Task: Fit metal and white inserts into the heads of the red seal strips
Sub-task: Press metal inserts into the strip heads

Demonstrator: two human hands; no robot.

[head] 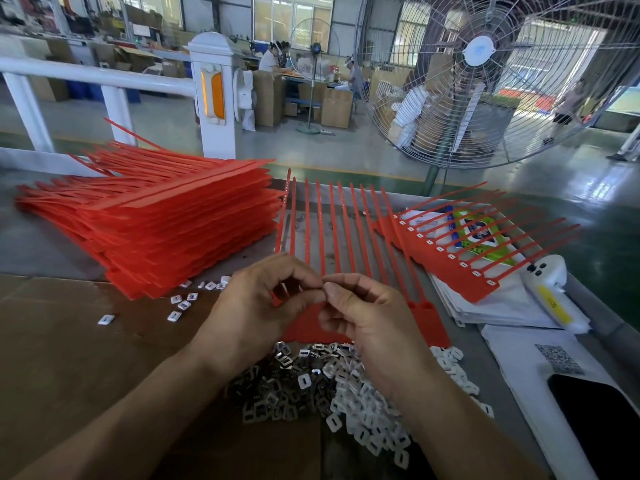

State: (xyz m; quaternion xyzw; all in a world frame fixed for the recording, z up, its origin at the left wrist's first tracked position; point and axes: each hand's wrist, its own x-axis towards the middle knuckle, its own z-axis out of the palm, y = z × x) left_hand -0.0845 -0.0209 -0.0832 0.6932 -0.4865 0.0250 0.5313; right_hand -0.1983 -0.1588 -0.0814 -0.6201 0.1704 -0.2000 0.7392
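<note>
Both hands, left hand and right hand, pinch something tiny (hidden) over the red strips; it could slip into the near pile.

Grey table: cardboard sheet, red strip stack, loose inserts, papers.

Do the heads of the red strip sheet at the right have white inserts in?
In. Each head along the red strip sheet shows a small white insert.

We see two bare forearms and hands: left hand, right hand. No sleeves, gloves or jewellery visible.
</note>
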